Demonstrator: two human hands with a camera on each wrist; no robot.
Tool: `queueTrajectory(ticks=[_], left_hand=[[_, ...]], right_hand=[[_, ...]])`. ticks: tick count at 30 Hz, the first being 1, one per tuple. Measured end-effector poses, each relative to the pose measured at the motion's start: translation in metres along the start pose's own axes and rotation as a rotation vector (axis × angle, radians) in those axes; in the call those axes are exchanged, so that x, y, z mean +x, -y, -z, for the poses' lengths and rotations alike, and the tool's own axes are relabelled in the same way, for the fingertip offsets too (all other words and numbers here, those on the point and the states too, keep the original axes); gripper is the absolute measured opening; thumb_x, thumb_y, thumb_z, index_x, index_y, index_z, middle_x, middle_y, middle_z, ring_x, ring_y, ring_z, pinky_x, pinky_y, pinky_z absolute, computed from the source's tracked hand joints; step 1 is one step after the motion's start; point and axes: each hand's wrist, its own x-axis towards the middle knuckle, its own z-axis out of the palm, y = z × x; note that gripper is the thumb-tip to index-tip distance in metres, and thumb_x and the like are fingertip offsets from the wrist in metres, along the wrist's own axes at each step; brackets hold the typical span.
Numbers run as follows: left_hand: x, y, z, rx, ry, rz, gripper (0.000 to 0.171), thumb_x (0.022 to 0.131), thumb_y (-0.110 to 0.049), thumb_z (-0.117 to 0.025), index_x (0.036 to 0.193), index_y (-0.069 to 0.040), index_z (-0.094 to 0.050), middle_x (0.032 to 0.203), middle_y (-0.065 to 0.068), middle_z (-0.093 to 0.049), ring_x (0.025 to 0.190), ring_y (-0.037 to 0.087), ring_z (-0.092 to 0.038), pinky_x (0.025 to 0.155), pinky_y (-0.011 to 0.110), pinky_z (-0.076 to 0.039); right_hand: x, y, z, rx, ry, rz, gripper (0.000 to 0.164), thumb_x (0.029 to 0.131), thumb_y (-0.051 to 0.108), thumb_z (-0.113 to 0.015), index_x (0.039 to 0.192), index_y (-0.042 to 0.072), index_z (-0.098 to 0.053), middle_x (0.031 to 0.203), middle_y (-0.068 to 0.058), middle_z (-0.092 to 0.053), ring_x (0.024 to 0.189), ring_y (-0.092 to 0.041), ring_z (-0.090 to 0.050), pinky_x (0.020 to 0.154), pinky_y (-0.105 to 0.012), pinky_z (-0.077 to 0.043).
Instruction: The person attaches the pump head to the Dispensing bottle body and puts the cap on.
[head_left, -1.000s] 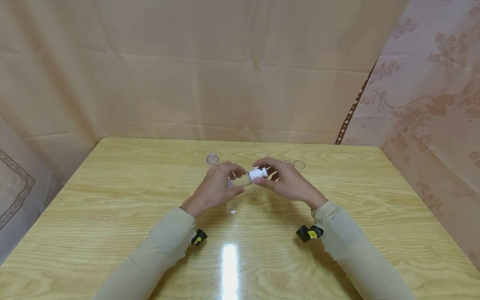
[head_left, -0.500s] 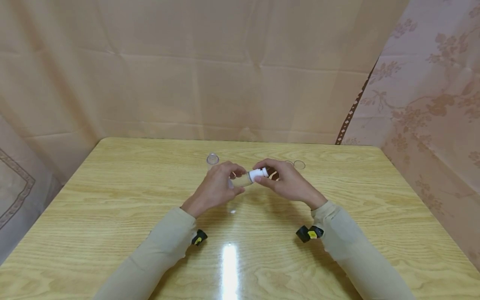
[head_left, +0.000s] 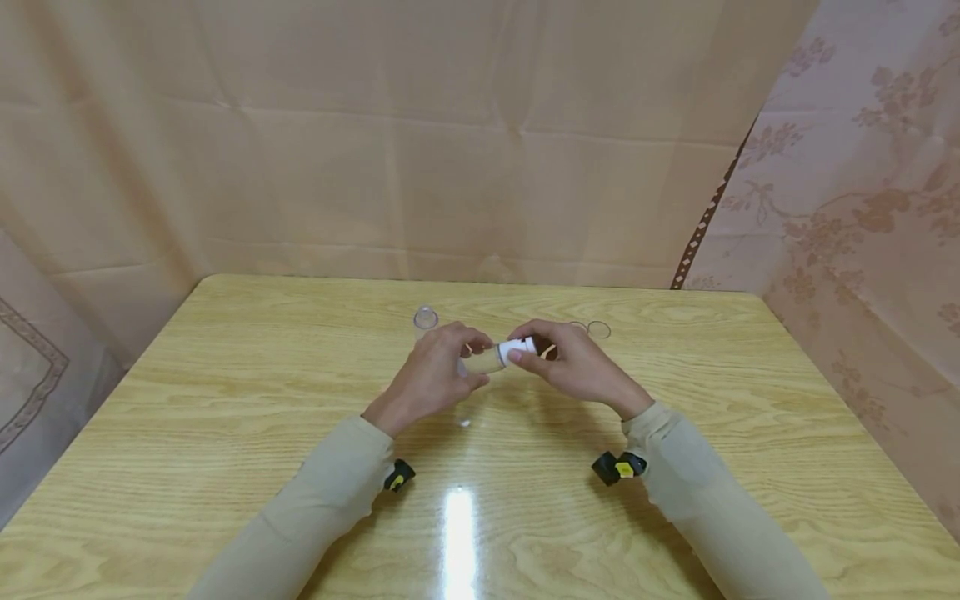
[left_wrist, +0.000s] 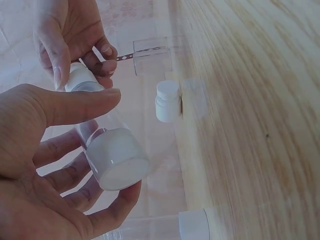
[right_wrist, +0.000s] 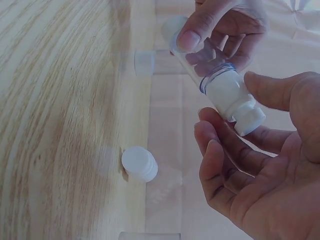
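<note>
My left hand (head_left: 435, 367) grips a clear tube (head_left: 480, 360) with a white base (left_wrist: 122, 167), tilted above the table. At the tube's mouth sits a small white bottle (head_left: 517, 348), its narrower neck and capped end (right_wrist: 250, 120) pointing outward to the right. How far it goes into the tube I cannot tell. My right hand (head_left: 573, 358) pinches this white bottle between thumb and fingers. Beyond the hands, another small white bottle (left_wrist: 167, 102) stands upright on the table; the hands hide it in the head view.
A second clear tube (head_left: 425, 318) with a white base (right_wrist: 144, 62) stands behind my left hand. Behind my right hand is a clear open cylinder (left_wrist: 152, 56), its thin rim (head_left: 598, 329) showing in the head view. Curtains hang beyond the wooden table (head_left: 262, 333).
My right hand's fingers have shifted slightly on the white bottle, which appears turned a little. The left hand and the tube have stayed nearly still.
</note>
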Motion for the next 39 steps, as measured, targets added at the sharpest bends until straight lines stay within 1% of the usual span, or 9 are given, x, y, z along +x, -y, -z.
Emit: queueTrajectory(ticks=[5, 10, 17, 21, 24, 28, 32, 33, 39], left_hand=[[0.001, 0.001, 0.001, -0.023, 0.019, -0.008, 0.039, 0.08, -0.004, -0.085, 0.116, 0.002, -0.071, 0.107, 0.016, -0.07, 0.096, 0.03, -0.066, 0.085, 0.04, -0.055], [0.001, 0.001, 0.0, -0.041, 0.036, -0.005, 0.039, 0.081, -0.004, -0.084, 0.117, 0.003, -0.071, 0.108, 0.017, -0.07, 0.098, 0.032, -0.067, 0.085, 0.04, -0.056], [0.0, -0.001, -0.002, -0.003, 0.021, 0.012, 0.037, 0.082, -0.006, -0.085, 0.116, -0.001, -0.072, 0.106, 0.012, -0.069, 0.099, 0.032, -0.065, 0.084, 0.042, -0.054], [-0.001, -0.002, -0.002, 0.013, 0.007, 0.008, 0.036, 0.081, -0.007, -0.085, 0.115, -0.003, -0.073, 0.105, 0.011, -0.068, 0.099, 0.032, -0.065, 0.084, 0.044, -0.053], [-0.001, -0.002, -0.002, 0.011, 0.002, 0.008, 0.036, 0.081, -0.006, -0.085, 0.115, -0.003, -0.073, 0.105, 0.012, -0.069, 0.098, 0.032, -0.065, 0.084, 0.045, -0.053], [0.0, -0.001, -0.001, 0.005, -0.002, 0.021, 0.037, 0.08, -0.005, -0.086, 0.114, -0.001, -0.073, 0.105, 0.014, -0.069, 0.097, 0.032, -0.066, 0.083, 0.043, -0.054], [0.0, -0.001, -0.001, 0.011, 0.001, 0.041, 0.038, 0.079, -0.004, -0.086, 0.114, -0.002, -0.073, 0.106, 0.013, -0.069, 0.096, 0.031, -0.066, 0.082, 0.042, -0.055], [0.001, -0.001, -0.001, 0.012, 0.001, 0.047, 0.038, 0.079, -0.005, -0.087, 0.114, -0.002, -0.073, 0.105, 0.013, -0.069, 0.096, 0.03, -0.065, 0.082, 0.042, -0.055], [0.0, -0.001, -0.001, 0.03, -0.006, 0.066, 0.037, 0.079, -0.006, -0.087, 0.114, -0.005, -0.074, 0.104, 0.008, -0.069, 0.095, 0.026, -0.065, 0.083, 0.042, -0.055]], right_hand=[[0.0, -0.001, 0.0, 0.007, 0.004, 0.038, 0.031, 0.099, 0.02, -0.068, 0.128, 0.008, -0.065, 0.102, -0.005, -0.066, 0.088, -0.02, -0.062, 0.078, -0.041, -0.055], [0.001, -0.001, -0.001, 0.015, -0.003, 0.068, 0.024, 0.098, 0.014, -0.069, 0.121, 0.007, -0.068, 0.099, -0.004, -0.067, 0.086, -0.021, -0.062, 0.077, -0.044, -0.055], [0.0, 0.0, -0.002, 0.0, -0.01, 0.043, 0.021, 0.098, 0.015, -0.069, 0.118, 0.008, -0.068, 0.098, -0.003, -0.067, 0.083, -0.022, -0.061, 0.072, -0.037, -0.053], [0.0, 0.0, -0.003, -0.005, -0.018, 0.036, 0.021, 0.099, 0.016, -0.069, 0.119, 0.009, -0.068, 0.097, -0.003, -0.066, 0.084, -0.023, -0.06, 0.073, -0.038, -0.053], [0.0, 0.0, -0.002, -0.017, -0.016, 0.036, 0.026, 0.098, 0.016, -0.07, 0.122, 0.008, -0.068, 0.099, -0.003, -0.067, 0.085, -0.02, -0.06, 0.075, -0.038, -0.053], [-0.001, 0.0, 0.002, -0.039, -0.005, 0.022, 0.037, 0.095, 0.018, -0.074, 0.13, 0.008, -0.065, 0.104, -0.005, -0.067, 0.088, -0.02, -0.062, 0.074, -0.038, -0.054], [-0.002, -0.003, 0.007, -0.09, -0.012, -0.004, 0.045, 0.092, 0.018, -0.077, 0.134, 0.008, -0.063, 0.112, -0.007, -0.068, 0.088, -0.019, -0.063, 0.07, -0.036, -0.054], [-0.002, -0.004, 0.008, -0.109, -0.018, -0.008, 0.046, 0.092, 0.017, -0.078, 0.134, 0.007, -0.063, 0.114, -0.007, -0.068, 0.087, -0.018, -0.063, 0.072, -0.036, -0.052], [-0.002, -0.009, 0.018, -0.203, -0.051, -0.029, 0.049, 0.089, 0.01, -0.079, 0.134, 0.003, -0.062, 0.119, -0.018, -0.068, 0.08, -0.018, -0.064, 0.069, -0.035, -0.05]])
